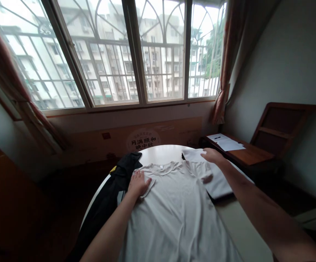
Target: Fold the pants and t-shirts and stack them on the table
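A light grey-white T-shirt [174,203] lies spread on a round white table, its neckline toward the window and its lower part running out of view. My left hand [138,183] rests flat on the shirt's left sleeve, fingers stretched out. Beyond the shirt's right sleeve, my right hand [213,155] closes on the far edge of a folded white garment [219,182]. Something dark shows under that folded garment. The fingertips of the right hand are partly hidden.
A black garment [103,203] lies along the left of the white table [155,150]. At the right, a wooden chair [259,151] holds papers [226,142] and a pen. A printed cardboard panel [174,133] stands below the barred window.
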A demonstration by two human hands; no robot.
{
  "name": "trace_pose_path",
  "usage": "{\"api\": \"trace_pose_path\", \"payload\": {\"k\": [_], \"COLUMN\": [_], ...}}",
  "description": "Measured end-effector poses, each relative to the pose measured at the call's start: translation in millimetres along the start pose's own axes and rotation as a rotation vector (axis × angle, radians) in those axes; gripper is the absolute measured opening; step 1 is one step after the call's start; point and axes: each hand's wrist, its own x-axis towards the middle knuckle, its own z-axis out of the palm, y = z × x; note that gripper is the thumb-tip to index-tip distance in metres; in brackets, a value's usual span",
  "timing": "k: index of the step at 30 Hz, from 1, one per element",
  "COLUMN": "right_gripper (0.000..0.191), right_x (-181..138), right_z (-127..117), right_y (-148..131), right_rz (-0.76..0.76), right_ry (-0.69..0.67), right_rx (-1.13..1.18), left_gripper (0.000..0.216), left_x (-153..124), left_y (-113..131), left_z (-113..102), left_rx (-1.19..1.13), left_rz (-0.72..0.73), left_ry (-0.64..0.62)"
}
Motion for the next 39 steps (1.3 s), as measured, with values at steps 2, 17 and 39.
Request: {"api": "trace_pose_path", "payload": {"k": [2,17,39], "right_gripper": [0.015,0.005,0.074], "right_x": [0,15,-18], "right_z": [-5,41,36], "right_y": [38,61,78], "right_rz": [0.107,0.206,0.124], "right_ry": [-0.047,-0.098,-0.234], "right_rx": [-0.043,0.216,0.436], "left_gripper": [0.087,0.057,0.073], "left_x": [2,-14,16], "left_y": [0,51,278], "left_z": [0,-39,20], "left_rx": [0.003,-0.042,-0.27], "left_rz": [0.0,0.076,0.365], "left_ry": [0.003,0.345,-0.068]}}
